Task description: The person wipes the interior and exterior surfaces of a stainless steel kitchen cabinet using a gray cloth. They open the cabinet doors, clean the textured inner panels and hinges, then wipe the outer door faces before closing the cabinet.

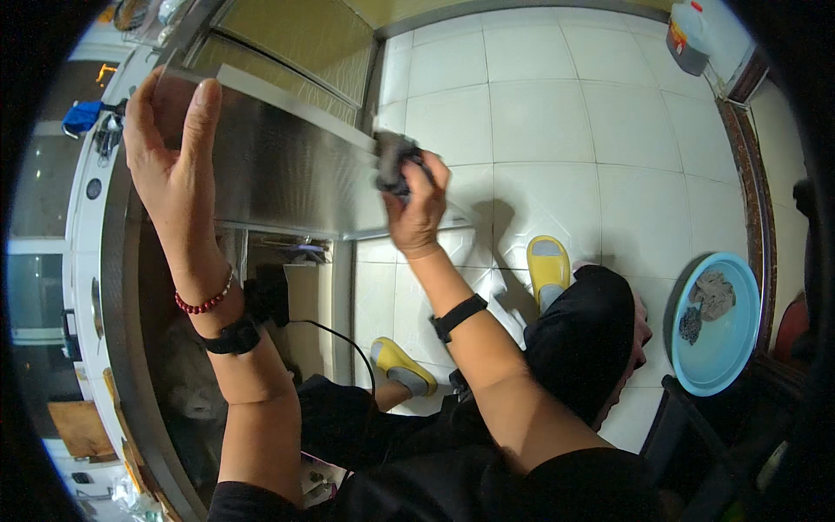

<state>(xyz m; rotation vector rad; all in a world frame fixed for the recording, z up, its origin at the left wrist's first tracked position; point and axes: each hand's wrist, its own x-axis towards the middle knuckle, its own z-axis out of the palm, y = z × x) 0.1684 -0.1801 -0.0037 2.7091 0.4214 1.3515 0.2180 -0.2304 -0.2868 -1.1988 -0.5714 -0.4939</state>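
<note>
A cabinet door with a shiny ribbed face and a pale metal-like edge stands swung out over the floor in front of me. My left hand grips its upper left corner, thumb on the near face and fingers around the end. In my right hand is a bunched dark grey cloth, pressed at the door's right end. The cloth is blurred, and the fingers behind it are partly hidden. Below the door, the cabinet's open compartment shows dark items inside.
A black cable hangs out of the cabinet. On the tiled floor are my feet in yellow slippers. To the right stands a blue basin holding a grey rag. A plastic jug is farther off. The counter runs along the left.
</note>
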